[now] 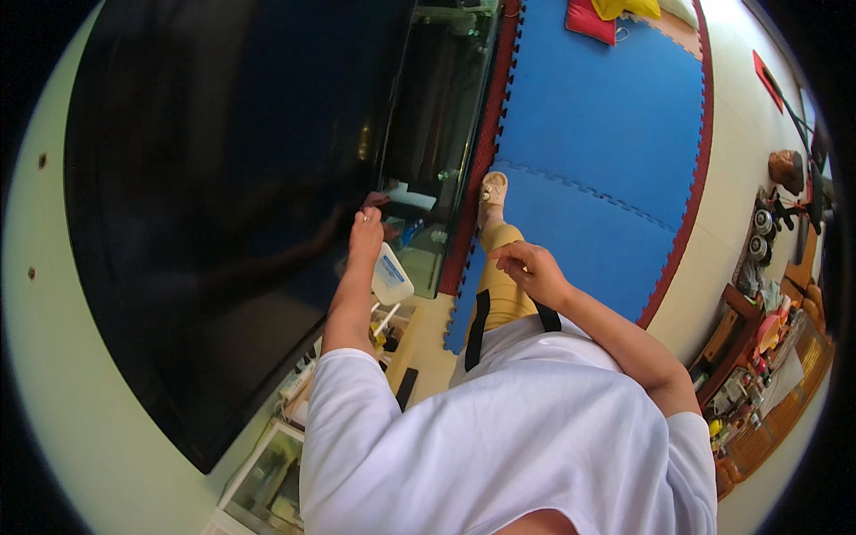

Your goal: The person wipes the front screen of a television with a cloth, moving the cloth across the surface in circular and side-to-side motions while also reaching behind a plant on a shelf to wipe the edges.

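My left hand (366,234), with a ring on one finger, is at the lower edge of a large dark television screen (241,160). Its fingers bend down out of sight, so whether it grips anything is hidden. Right beside its wrist is a white plastic container (392,275) with a blue-printed label, over the end of a long glass-fronted unit (435,134). Reflections of a hand and something white show in the glass. My right hand (528,267) hangs above my yellow-trousered leg, fingers loosely curled, with nothing seen in it.
Blue interlocking foam mats (602,120) with a dark red border cover the floor, with a red cushion (591,21) at the far end. A wooden shelf (404,334) with small items stands below the container. Dumbbells (761,234) and a cluttered wooden table (769,401) are at right.
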A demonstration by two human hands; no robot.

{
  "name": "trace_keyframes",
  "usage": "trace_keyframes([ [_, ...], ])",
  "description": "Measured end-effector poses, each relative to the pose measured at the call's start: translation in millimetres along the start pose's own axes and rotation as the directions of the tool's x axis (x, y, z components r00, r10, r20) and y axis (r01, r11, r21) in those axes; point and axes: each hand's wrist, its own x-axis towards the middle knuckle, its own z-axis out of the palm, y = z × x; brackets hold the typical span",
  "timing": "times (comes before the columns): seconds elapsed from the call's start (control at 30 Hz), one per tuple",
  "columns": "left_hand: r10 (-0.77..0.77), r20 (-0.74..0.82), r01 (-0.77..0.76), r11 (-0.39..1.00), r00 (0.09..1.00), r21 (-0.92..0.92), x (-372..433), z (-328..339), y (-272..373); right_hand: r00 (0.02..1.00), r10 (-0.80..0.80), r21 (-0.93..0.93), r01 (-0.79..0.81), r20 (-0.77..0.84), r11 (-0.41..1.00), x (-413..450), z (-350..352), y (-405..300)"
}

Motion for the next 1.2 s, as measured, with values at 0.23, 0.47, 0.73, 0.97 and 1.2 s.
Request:
trace_keyframes([
  [0.23, -0.035, -0.255, 0.039, 0.999, 0.966, 0.008, 131, -45, -64, 0.992, 0.020, 0.026, -0.017, -0.126, 1.000, 40, -20, -22],
  [0.47, 0.104, -0.004, -0.104, 0.994, 0.995, -0.014, 211, -55, -89, 0.980, 0.078, 0.127, -0.055, -0.182, 0.990, 55, -15, -6],
  [0.73, 0.250, 0.348, -0.296, 0.951, 0.904, 0.087, 192, -30, -54, 0.971, 0.154, 0.114, -0.134, -0.185, 0.984, 39, -8, 21],
  [0.97, 0.202, 0.387, -0.243, 0.968, 0.900, 0.060, 104, 5, -7, 0.983, 0.143, 0.209, -0.117, -0.116, 0.971, 30, 12, 24],
  [1.2, 0.273, 0.495, -0.330, 0.944, 0.825, 0.028, -18, 47, 49, 0.991, 0.111, 0.159, -0.098, -0.073, 0.982, 11, 24, 26],
])
